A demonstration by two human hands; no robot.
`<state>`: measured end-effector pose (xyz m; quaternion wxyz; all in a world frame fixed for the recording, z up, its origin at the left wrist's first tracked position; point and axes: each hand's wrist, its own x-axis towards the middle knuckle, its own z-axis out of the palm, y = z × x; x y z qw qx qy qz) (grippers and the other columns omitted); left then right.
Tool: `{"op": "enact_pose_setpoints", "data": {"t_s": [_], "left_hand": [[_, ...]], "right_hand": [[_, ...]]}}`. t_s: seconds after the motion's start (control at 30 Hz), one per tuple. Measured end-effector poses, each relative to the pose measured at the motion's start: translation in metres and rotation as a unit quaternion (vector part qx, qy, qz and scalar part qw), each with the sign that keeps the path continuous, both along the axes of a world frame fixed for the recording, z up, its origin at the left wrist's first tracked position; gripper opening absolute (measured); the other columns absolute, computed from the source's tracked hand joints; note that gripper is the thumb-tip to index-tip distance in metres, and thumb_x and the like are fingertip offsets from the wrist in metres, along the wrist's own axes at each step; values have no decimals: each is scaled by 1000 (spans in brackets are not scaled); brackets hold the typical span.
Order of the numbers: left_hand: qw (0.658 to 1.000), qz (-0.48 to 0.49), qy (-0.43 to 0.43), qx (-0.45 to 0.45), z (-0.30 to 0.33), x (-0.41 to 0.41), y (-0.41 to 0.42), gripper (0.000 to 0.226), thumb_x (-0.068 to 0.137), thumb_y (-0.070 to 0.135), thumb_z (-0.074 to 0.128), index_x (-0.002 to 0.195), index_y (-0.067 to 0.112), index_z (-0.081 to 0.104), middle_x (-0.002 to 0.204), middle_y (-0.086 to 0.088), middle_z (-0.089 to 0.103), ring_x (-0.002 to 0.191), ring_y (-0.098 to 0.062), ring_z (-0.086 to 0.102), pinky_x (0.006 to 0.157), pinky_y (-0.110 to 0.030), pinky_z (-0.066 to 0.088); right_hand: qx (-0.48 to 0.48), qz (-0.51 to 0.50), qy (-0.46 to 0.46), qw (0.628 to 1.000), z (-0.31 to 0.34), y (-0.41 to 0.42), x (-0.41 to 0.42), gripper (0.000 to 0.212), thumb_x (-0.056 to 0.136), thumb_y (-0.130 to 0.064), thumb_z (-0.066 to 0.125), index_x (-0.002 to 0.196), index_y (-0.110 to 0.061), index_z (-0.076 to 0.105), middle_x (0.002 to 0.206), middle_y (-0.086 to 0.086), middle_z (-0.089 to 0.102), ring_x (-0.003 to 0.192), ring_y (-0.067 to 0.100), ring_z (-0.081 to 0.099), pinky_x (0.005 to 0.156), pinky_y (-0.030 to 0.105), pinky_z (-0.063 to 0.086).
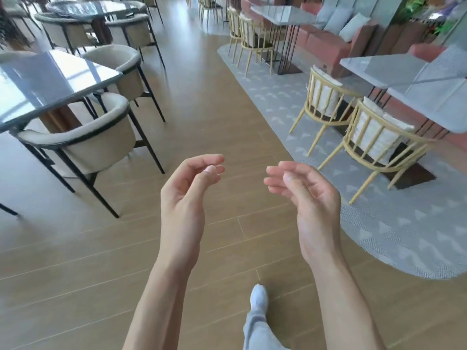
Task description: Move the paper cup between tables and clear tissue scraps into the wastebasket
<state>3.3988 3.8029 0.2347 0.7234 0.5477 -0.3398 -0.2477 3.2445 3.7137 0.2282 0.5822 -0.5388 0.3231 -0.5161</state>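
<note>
Both bare forearms reach forward over the tan wood-plank floor [202,104]; left hand [185,195] and right hand [307,198] have fingers loosely curled around nothing. Neither the paper cup, tissue scraps nor wastebasket shows anywhere. One white shoe [259,298] steps ahead, so this looks like walking between tables. Best to scan tabletops while keeping to the open aisle, minding the beige tub chair [83,147] on the left and the grey patterned rug [379,223] edge on the right
</note>
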Motion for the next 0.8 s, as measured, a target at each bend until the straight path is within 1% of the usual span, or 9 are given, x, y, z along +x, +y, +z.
{"op": "enact_pose_setpoints", "data": {"t_s": [0.1,0.27,0.47,0.63,0.8], "left_hand": [[1000,14,-4,0,0,19,-78,23,85,38,64,98,27,78,112,-1,77,111,-26,70,112,-60,44],[1000,28,-2,-6,26,50,-207,24,84,39,64,98,26,79,114,-3,76,111,-26,71,112,-61,43],[998,53,1,-25,34,96,-328,23,89,35,62,99,23,78,115,-4,76,112,-26,71,109,-53,48],[998,53,20,-26,15,160,-430,21,95,25,58,97,22,78,114,-5,76,110,-26,71,104,-46,51],[999,41,23,-16,3,243,-551,21,94,25,58,97,21,78,112,-5,77,108,-23,71,104,-46,51]], "right_hand": [[-10,26,-2,1000,-3,-81,26,18,92,-15,58,104,-11,72,103,9,79,92,29,76,85,34,60],[-20,46,-20,999,26,-222,64,17,93,-17,58,101,-13,73,100,10,79,90,29,76,84,34,60],[-18,58,-27,998,35,-351,113,17,95,-17,57,100,-13,73,100,11,79,89,31,76,81,32,60],[-14,54,-22,998,18,-454,178,18,94,-16,57,101,-9,72,98,11,79,87,30,76,80,32,60],[-14,49,-6,999,7,-566,267,17,93,-15,58,100,-10,72,97,12,79,85,28,76,79,30,60]]}}
